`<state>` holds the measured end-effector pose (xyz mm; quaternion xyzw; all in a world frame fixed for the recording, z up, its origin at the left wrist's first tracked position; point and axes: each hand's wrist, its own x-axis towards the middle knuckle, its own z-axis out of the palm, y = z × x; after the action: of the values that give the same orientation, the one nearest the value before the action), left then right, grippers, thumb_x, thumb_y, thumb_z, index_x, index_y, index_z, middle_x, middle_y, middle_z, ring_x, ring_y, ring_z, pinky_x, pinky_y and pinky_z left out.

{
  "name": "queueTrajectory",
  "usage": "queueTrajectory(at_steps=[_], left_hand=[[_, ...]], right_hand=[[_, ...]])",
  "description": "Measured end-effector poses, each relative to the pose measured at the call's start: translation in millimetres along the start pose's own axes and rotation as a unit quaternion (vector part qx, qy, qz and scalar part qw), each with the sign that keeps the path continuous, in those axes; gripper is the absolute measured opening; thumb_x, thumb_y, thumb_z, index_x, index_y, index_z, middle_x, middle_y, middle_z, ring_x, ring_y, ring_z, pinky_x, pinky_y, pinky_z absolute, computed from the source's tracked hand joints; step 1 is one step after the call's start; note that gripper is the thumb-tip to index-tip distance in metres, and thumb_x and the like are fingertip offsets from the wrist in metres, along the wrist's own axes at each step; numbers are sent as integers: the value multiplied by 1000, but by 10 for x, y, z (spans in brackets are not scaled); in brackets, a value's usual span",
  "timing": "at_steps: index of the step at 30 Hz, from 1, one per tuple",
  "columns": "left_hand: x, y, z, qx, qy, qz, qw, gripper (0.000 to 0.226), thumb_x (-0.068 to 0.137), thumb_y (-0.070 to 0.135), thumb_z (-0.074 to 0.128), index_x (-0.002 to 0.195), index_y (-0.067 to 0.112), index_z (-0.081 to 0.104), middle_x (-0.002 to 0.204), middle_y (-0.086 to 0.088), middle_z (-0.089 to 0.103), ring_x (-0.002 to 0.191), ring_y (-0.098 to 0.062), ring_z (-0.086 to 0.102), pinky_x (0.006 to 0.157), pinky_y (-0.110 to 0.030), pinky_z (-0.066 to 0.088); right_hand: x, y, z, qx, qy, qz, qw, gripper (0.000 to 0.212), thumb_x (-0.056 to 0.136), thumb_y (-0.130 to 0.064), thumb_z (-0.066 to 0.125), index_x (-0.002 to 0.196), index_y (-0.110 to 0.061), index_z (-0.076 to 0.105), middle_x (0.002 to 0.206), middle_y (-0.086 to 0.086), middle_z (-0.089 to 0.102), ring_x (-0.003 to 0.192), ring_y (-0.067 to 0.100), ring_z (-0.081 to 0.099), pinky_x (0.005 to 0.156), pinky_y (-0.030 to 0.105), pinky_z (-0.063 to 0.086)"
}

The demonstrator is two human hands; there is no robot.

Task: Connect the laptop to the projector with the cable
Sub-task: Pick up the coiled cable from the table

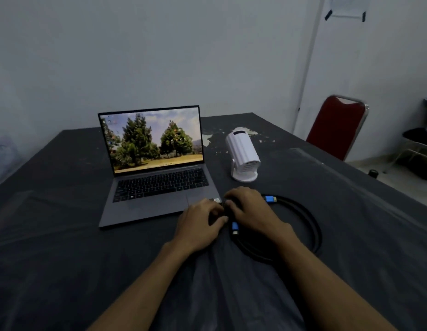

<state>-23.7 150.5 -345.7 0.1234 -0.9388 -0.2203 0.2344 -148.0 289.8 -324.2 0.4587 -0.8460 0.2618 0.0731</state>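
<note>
Both hands, left hand (202, 218) and right hand (249, 209), are curling their fingers onto the coiled cable (310, 223) beside the laptop (157, 168), likely to undo it, though the exact pinch is hidden, while the projector (243, 154) is standing just beyond.

Head cam, fwd-down over table (64, 235), close on both hands.

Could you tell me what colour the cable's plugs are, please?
Blue plugs on a black cable, head view.
</note>
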Motion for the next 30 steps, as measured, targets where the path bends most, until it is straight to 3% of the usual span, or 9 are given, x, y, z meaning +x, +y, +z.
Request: queueTrajectory(at_steps=[5, 10, 14, 20, 23, 26, 30], left_hand=[[-21, 8, 14, 19, 0, 20, 1000, 29, 91, 51, 64, 111, 31, 74, 106, 13, 67, 94, -7, 63, 72, -27, 44], [-24, -12, 32, 25, 1, 33, 999, 31, 93, 52, 61, 112, 31, 73, 105, 14, 65, 95, -6, 64, 72, -26, 41], [-25, 1, 37, 17, 4, 29, 999, 31, 97, 52, 54, 109, 32, 74, 103, 13, 66, 93, -9, 65, 72, -28, 43], [-6, -9, 25, -11, 5, 11, 1000, 29, 99, 47, 53, 106, 31, 77, 98, 14, 63, 85, -8, 58, 72, -28, 41], [13, -50, 30, -44, 10, -3, 999, 23, 97, 41, 59, 103, 30, 79, 96, 12, 67, 82, -7, 56, 73, -29, 45], [24, -54, 19, -69, 20, -16, 997, 24, 95, 41, 61, 103, 29, 80, 97, 9, 75, 77, -9, 62, 75, -32, 54], [29, -76, 9, -164, 17, -66, 984, 28, 95, 42, 63, 107, 25, 82, 94, 11, 81, 77, -5, 71, 78, -34, 61]], right_hand=[[5, 199, -213, -77, 31, 87, 993, 58, 69, -17, 48, 119, -19, 76, 114, 10, 78, 108, 37, 69, 95, 45, 53], [-49, 455, -323, -96, -26, 187, 977, 48, 85, -15, 58, 130, -25, 70, 128, 6, 69, 123, 33, 61, 106, 49, 41], [-50, 540, -352, -92, -43, 171, 980, 34, 91, -24, 66, 124, -24, 73, 125, 8, 66, 121, 33, 61, 102, 49, 48], [-53, 602, -364, -48, -40, 153, 986, 17, 88, -33, 77, 97, -19, 80, 106, 4, 77, 107, 27, 70, 93, 43, 55], [-42, 616, -364, -33, -21, 149, 988, 22, 89, -36, 77, 102, -18, 78, 107, 6, 76, 106, 26, 69, 83, 32, 48], [-35, 632, -376, -8, 4, 140, 990, 28, 92, -33, 77, 112, -14, 75, 112, 7, 73, 107, 25, 67, 82, 29, 43], [-32, 615, -422, 42, 43, 119, 991, 21, 89, -30, 81, 104, -16, 75, 102, 3, 71, 96, 18, 65, 73, 20, 43]])
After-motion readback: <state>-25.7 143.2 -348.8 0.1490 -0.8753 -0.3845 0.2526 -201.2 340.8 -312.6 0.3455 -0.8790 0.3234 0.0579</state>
